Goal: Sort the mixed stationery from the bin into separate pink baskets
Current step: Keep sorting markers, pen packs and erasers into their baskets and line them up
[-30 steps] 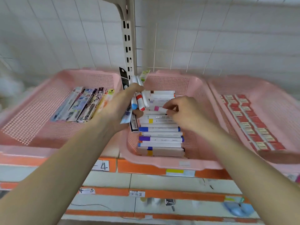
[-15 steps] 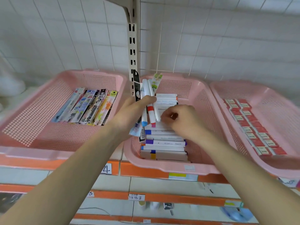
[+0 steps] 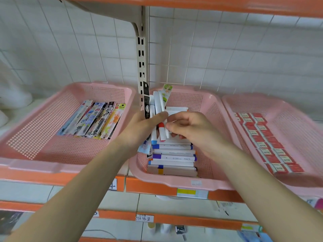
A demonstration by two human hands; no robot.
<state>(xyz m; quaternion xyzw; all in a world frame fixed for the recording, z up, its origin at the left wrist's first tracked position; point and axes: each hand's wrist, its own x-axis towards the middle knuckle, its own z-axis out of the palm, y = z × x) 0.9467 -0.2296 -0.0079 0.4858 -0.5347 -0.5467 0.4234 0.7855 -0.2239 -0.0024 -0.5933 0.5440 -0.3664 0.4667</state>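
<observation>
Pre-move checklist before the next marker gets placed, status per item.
1. Left hand grips the bundle of markers and packaged pens: ok.
2. Right hand pinches one white marker in the bundle: ok.
3. Pinched marker free of the left thumb: not ok, the thumb lies across it.
4. Both hands over the middle basket: ok.
5. Marker stack in that basket lies flat, with bare floor beside it: ok.
6. Cap colour of the pinched marker: cannot tell.
</observation>
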